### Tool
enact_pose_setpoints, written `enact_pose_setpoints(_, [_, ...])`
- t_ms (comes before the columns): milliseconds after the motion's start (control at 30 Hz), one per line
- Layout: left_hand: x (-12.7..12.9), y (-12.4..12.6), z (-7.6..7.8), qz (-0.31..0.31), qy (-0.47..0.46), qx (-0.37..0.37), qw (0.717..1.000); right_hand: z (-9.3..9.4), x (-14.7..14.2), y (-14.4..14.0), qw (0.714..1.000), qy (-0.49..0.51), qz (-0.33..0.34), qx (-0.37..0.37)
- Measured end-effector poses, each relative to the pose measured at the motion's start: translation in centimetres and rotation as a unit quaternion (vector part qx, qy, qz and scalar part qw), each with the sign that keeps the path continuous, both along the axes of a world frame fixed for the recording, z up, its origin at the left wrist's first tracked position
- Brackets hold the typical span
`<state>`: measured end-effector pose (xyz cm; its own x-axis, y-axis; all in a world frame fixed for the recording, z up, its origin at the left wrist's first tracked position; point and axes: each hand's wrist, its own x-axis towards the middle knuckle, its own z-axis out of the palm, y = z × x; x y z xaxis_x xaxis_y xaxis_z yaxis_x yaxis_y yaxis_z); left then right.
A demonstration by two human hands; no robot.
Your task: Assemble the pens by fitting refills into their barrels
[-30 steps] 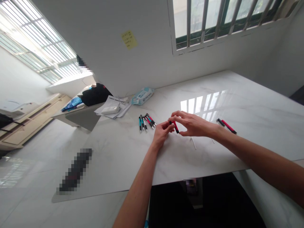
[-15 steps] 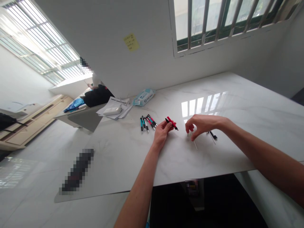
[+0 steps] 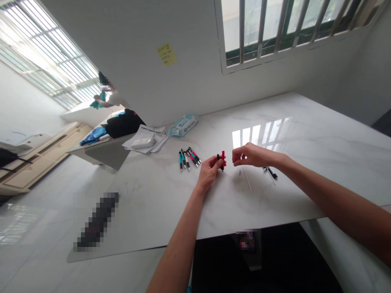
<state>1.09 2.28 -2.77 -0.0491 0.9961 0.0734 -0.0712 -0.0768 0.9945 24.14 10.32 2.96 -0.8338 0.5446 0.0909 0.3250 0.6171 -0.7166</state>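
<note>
Since half a second ago the right hand (image 3: 249, 155) has risen toward the left hand (image 3: 210, 169), fingertips pinched on something too small to tell. Left pinches a red pen barrel (image 3: 222, 160) mid-frame above the table (image 3: 320, 134): light, stiff, smooth; best gripped mid-barrel. Writing on the wipes pack (image 3: 183, 124) and yellow note (image 3: 166, 54) is unreadable.

White marble table (image 3: 305, 122) w/ window glare; plain white wall (image 3: 137, 32) w/ yellow sticky note (image 3: 166, 54); barred window (image 3: 275, 24) above, big bright window (image 3: 39, 57) at left; glossy pale floor (image 3: 36, 228); wooden cabinet (image 3: 33, 158) along the left.
</note>
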Motion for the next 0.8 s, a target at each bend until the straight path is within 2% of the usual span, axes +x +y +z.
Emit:
enact_pose_setpoints(167, [0.3, -0.2, 0.5, -0.025, 0.04, 0.003, 0.999, -1.0, -0.5, 0.4, 0.989, 0.111, -0.096, 0.032])
enact_pose_setpoints(267, [0.5, -0.5, 0.9, -0.038, 0.063, -0.001, 0.997, -1.1, -0.7, 0.5, 0.983, 0.137, -0.111, 0.051])
enact_pose_setpoints(433, [0.6, -0.7, 0.8, -0.074, 0.097, 0.004, 0.993, -1.0, -1.1, 0.1, 0.977, 0.165, -0.126, 0.041])
enact_pose_setpoints(533, [0.6, -0.7, 0.7, -0.084, 0.103, 0.006, 0.991, -1.0, -1.4, -0.2, 0.971, 0.2, -0.132, 0.0])
enact_pose_setpoints(700, [0.8, -0.7, 0.9, -0.078, 0.088, 0.011, 0.993, -1.3, -2.1, -0.7, 0.941, 0.28, -0.12, -0.146])
enact_pose_setpoints(800, [0.9, -0.7, 1.1, -0.074, 0.08, 0.014, 0.994, -1.5, -2.3, -0.9, 0.934, 0.287, -0.103, -0.188])
